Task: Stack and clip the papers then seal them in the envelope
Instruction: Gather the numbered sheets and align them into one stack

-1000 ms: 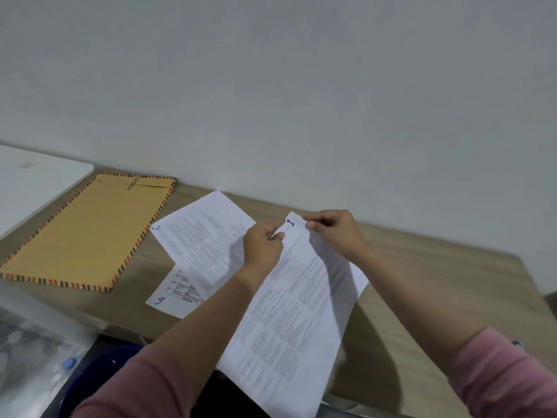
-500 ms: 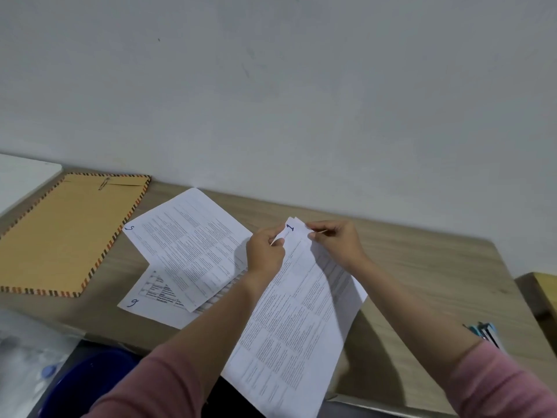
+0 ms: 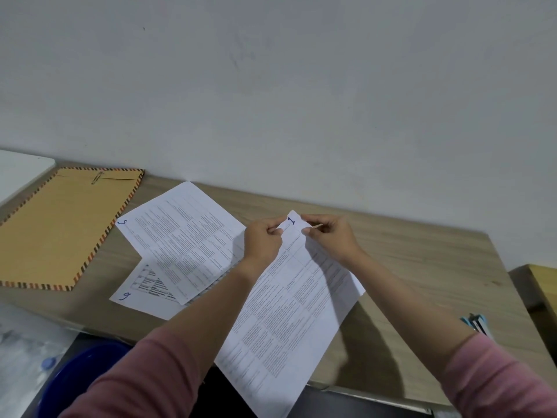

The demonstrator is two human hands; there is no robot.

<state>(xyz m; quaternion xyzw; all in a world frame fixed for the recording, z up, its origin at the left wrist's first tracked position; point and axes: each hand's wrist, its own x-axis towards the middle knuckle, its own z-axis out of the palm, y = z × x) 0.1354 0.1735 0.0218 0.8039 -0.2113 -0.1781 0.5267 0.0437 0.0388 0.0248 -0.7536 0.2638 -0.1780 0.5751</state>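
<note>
Held papers: a stack of printed sheets (image 3: 289, 312) marked with a handwritten 1, lifted above the near edge of the wooden desk (image 3: 422, 267), its lower end hanging past the desk edge
Left hand (image 3: 262, 241): fingers curled, pinching the top corner of the stack from the left side
Right hand (image 3: 327, 236): thumb and fingers pinching the same top corner from the right; a small pale sliver shows between the fingers, too small to identify
Loose papers: 1 sheet marked 5 (image 3: 184, 239) lies flat on the desk left of the hands, overlapping another marked 9 (image 3: 144, 289) beneath it
Envelope: a brown envelope (image 3: 66, 227) with a striped border lies flat at the desk's far left, well apart from the hands
Paper clip: a metal clip (image 3: 97, 178) rests on the envelope's top edge
Sleeves: pink, on both forearms
</note>
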